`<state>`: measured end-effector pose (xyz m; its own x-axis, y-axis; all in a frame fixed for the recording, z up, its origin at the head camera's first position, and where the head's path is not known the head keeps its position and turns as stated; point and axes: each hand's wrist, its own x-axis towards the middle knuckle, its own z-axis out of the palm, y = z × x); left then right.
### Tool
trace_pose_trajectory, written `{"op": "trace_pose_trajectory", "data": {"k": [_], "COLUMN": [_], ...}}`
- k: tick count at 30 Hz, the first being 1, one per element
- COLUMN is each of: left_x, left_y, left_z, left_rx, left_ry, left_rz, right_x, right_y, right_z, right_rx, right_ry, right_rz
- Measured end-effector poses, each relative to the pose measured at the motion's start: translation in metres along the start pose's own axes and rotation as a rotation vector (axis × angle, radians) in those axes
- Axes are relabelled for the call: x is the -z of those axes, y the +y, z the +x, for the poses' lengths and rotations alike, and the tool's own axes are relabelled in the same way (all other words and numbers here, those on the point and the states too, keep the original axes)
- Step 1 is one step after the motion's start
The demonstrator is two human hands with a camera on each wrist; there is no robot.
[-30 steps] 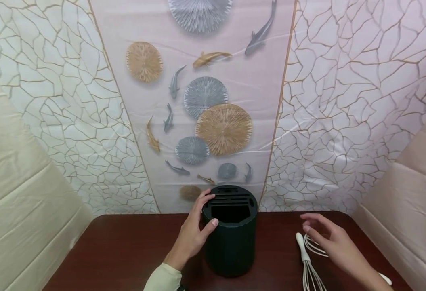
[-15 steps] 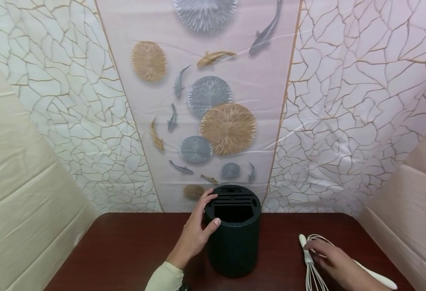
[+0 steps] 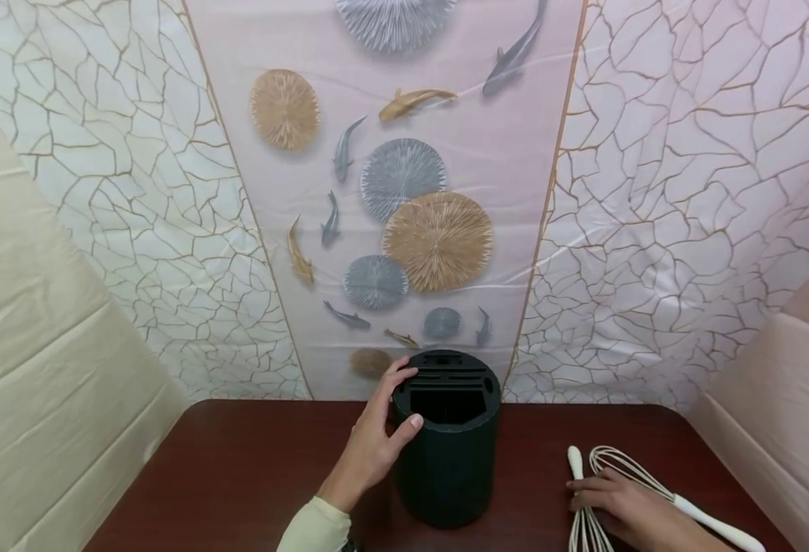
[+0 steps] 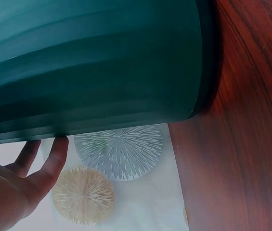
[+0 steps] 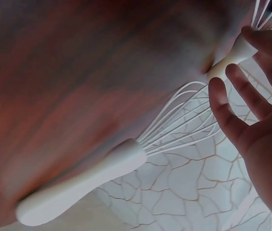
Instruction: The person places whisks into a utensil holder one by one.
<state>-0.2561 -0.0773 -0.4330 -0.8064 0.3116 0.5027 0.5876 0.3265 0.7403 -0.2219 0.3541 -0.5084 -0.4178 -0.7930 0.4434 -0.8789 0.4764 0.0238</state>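
Observation:
A dark green, cylindrical utensil holder [image 3: 445,475] with a slotted black top stands upright on the table. My left hand [image 3: 369,456] holds its left side, thumb on the near rim and fingertips around the far side; those fingertips touch the wall in the left wrist view. On the right lie two whisks with white handles. My right hand [image 3: 625,510] pinches the left whisk [image 3: 575,462] where handle and wires meet, partly covering it. Beside that hand, apart from its grip, lies the right whisk [image 3: 718,525]; its wires point away and its handle toward the near right.
The dark red-brown table [image 3: 238,475] ends at a patterned cloth backdrop [image 3: 404,330] just behind the holder. Beige padded panels [image 3: 38,368] slope up at both sides. The holder has one large opening [image 3: 448,406] at the front and narrow slots behind it.
My right hand has come down from above the whisks and taken hold of the left one. My left hand stays on the holder. The head view has shifted slightly.

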Motion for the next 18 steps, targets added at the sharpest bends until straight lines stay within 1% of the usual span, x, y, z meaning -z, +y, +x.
{"op": "trace_pose_trajectory", "data": {"k": [1, 3, 6, 11, 13, 15, 18], "left_x": [0.0, -0.001, -0.002, -0.002, -0.001, -0.001, 0.0], "left_y": [0.001, 0.001, 0.001, 0.002, 0.002, 0.002, 0.0], "left_z": [0.0, 0.001, 0.0, 0.001, 0.001, 0.001, 0.0], "left_rx": [-0.005, -0.011, -0.002, 0.011, 0.01, 0.01, 0.008], "left_ry": [0.0, -0.001, -0.016, -0.02, -0.014, -0.009, -0.008], "left_rz": [-0.002, -0.005, -0.01, -0.021, -0.022, -0.018, -0.016], "right_x": [0.0, -0.001, -0.002, 0.004, 0.01, 0.014, 0.018], "right_y": [0.0, 0.0, 0.002, -0.003, -0.007, -0.01, -0.011], "right_z": [0.002, 0.006, 0.008, 0.019, 0.026, 0.031, 0.036], "right_rx": [0.011, 0.022, 0.001, -0.129, -0.198, -0.247, -0.299], "right_ry": [0.009, 0.013, 0.009, -0.063, -0.112, -0.138, -0.15], "right_rz": [-0.006, 0.018, 0.054, 0.087, 0.122, 0.158, 0.234]}}
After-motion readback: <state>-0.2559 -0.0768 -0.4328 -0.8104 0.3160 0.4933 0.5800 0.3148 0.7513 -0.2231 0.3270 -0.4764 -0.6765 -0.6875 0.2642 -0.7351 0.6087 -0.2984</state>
